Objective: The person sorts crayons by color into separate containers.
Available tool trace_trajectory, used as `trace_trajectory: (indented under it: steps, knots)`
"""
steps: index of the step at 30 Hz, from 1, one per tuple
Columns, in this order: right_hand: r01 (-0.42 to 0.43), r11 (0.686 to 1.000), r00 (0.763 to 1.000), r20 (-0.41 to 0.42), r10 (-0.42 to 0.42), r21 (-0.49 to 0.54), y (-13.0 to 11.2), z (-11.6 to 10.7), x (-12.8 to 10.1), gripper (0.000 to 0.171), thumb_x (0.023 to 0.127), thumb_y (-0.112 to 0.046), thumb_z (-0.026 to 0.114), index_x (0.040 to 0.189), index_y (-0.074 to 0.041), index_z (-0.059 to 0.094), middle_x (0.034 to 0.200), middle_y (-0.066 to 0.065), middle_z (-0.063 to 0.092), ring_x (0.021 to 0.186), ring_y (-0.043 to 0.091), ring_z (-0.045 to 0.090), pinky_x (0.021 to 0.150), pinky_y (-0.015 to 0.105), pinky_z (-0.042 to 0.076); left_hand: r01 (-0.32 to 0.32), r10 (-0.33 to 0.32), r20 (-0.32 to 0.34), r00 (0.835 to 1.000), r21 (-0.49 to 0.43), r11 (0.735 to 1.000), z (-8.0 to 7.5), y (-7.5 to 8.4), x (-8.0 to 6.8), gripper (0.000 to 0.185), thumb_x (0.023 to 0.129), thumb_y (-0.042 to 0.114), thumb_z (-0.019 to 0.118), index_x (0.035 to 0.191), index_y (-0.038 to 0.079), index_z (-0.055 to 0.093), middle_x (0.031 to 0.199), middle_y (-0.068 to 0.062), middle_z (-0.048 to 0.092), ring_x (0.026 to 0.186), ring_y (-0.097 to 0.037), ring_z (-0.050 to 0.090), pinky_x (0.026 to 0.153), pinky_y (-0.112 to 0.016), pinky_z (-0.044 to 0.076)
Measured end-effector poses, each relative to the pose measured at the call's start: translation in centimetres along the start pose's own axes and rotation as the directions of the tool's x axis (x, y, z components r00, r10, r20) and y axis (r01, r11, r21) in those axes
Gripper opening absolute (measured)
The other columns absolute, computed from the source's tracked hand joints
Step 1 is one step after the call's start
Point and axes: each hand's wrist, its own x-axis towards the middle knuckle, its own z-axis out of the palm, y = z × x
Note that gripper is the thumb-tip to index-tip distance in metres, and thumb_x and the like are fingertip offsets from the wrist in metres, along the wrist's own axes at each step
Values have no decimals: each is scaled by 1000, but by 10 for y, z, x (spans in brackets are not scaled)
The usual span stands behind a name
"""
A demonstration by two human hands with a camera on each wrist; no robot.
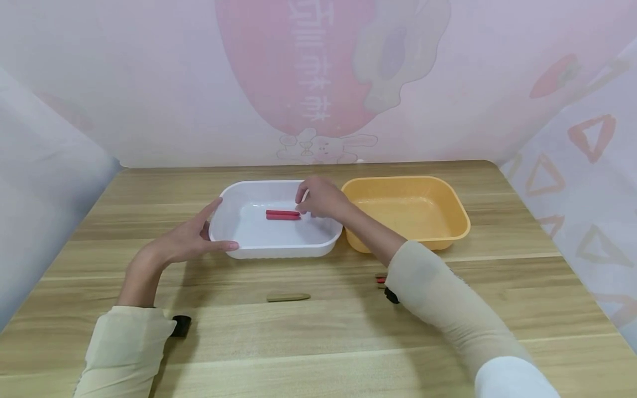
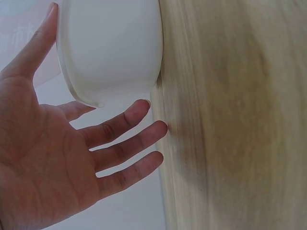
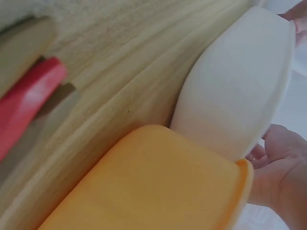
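My left hand (image 1: pixel 186 237) touches the left end of the white tray (image 1: pixel 278 252), its thumb at the near rim and its fingers by the left side. In the left wrist view, the fingers (image 2: pixel 127 146) are spread and mostly straight. Over the tray's right part hovers my right hand (image 1: pixel 320 198), its fingers bent and its thumb beside the right ends of two slim red sticks (image 1: pixel 282 217). The sticks lie side by side on the tray floor. A gap shows between index finger and thumb. In the right wrist view, the tray wall hides the fingertips.
A yellow tray (image 1: pixel 405 213) stands against the white tray's right side. On the wooden table in front lies a tan stick (image 1: pixel 288 297) with a pointed end. More tan and red sticks (image 1: pixel 380 279) lie partly behind the right sleeve. A printed curtain (image 1: pixel 174 83) hangs behind the table.
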Motion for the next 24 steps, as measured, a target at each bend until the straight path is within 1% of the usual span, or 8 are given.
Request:
trace_trajectory:
  steps: [2, 6, 9, 11, 16, 20, 23, 24]
  knots:
    - [37, 999, 999, -2, -37, 31, 1, -3, -6, 11, 96, -12, 75, 104, -5, 75, 96, 8, 74, 81, 31, 72, 69, 29, 52, 0, 0, 1, 1000, -3, 1000, 0, 0, 0, 118, 92, 40, 80, 166, 9, -7, 130, -25, 55, 114, -33, 58, 87, -39, 49]
    - [139, 986, 990, 6, -140, 93, 5, -6, -20, 9, 95, -10, 75, 101, -3, 76, 88, 6, 76, 73, 31, 71, 72, 31, 54, -1, 1, -1, 1000, 0, 1000, 0, 0, 1, 119, 92, 41, 80, 166, 9, -7, 131, -26, 54, 115, -34, 56, 87, -39, 49]
    - [199, 973, 979, 15, -202, 115, 8, -8, -32, 9, 95, -11, 75, 100, -3, 76, 83, 5, 76, 64, 26, 68, 67, 30, 52, 1, -1, -1, 1000, 3, 1000, 0, -1, 2, 119, 91, 41, 79, 166, 10, -7, 131, -25, 54, 115, -34, 56, 87, -39, 49]
    - [228, 965, 973, 18, -232, 127, 9, -9, -40, 9, 95, -11, 76, 100, -3, 76, 81, 5, 76, 63, 25, 67, 62, 28, 50, 1, -1, 1, 1000, -2, 1000, -1, -1, 1, 119, 92, 41, 79, 166, 10, -8, 132, -25, 54, 116, -34, 56, 87, -39, 49]
    - [266, 944, 961, 19, -275, 193, 10, -11, -59, 8, 96, -9, 74, 101, -4, 75, 83, 12, 76, 65, 33, 66, 57, 27, 47, 1, -1, 1, 1000, -11, 1000, -1, -1, 1, 119, 92, 40, 80, 166, 10, -8, 133, -25, 53, 116, -34, 56, 88, -39, 48]
    - [259, 936, 962, 26, -273, 240, 8, -11, -73, 8, 96, -10, 74, 102, -5, 75, 82, 12, 75, 69, 40, 65, 56, 27, 47, 5, -5, -3, 1000, -13, 1000, -2, -2, 0, 119, 92, 40, 80, 166, 9, -8, 132, -25, 54, 116, -34, 56, 87, -39, 49]
    - [262, 930, 959, 40, -281, 258, 7, -11, -81, 9, 96, -10, 74, 103, -5, 75, 81, 12, 74, 72, 43, 66, 57, 29, 49, 6, -6, -6, 1000, -15, 1000, -2, -2, -1, 119, 91, 39, 80, 166, 9, -7, 132, -25, 54, 116, -35, 57, 87, -39, 48]
    - [267, 928, 956, 47, -289, 261, 6, -11, -84, 9, 96, -10, 74, 103, -4, 75, 82, 13, 74, 71, 42, 66, 58, 30, 51, 8, -8, -8, 1000, -14, 1000, -2, -3, -1, 119, 91, 39, 80, 166, 9, -7, 132, -25, 54, 116, -34, 57, 87, -39, 48]
